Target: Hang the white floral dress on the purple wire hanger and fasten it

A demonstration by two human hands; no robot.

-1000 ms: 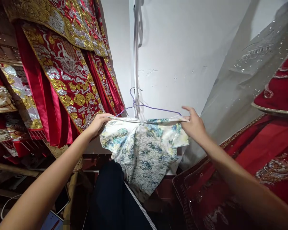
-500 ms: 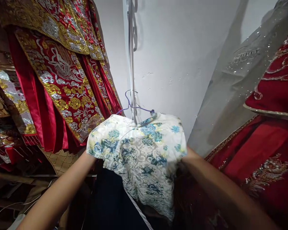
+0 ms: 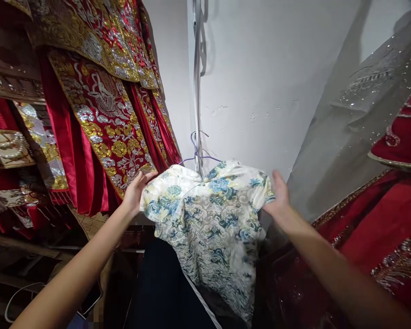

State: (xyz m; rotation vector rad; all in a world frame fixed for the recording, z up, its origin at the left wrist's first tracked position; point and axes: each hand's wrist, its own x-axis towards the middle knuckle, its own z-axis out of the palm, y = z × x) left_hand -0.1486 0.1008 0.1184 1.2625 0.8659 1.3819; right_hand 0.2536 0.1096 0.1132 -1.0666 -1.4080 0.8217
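Note:
A white short-sleeved blouse [image 3: 205, 219] with blue and yellow flowers hangs on a thin purple hanger [image 3: 200, 157], its neck facing up. My left hand [image 3: 136, 193] is at the outer edge of the sleeve on the left, fingers stretched towards the shoulder and touching or just beside the cloth. Beside the other sleeve, my right hand [image 3: 279, 194] has its fingers extended upward, slightly blurred. I cannot make out cloth pinched in either hand. The hanger's arms disappear inside the blouse.
A red gown with gold and silver embroidery [image 3: 113, 123] hangs at left. On the right are a red beaded garment [image 3: 359, 210] and a sheer sparkly cover [image 3: 345, 114]. A metal pole [image 3: 197, 91] stands against the white wall [image 3: 260, 64]. My dark-clothed leg [image 3: 160, 283] is below.
Both hands have come out of the blouse's sleeves, where they were hidden, and now show outside them. The blouse stays on its hanger, and the view has shifted slightly left.

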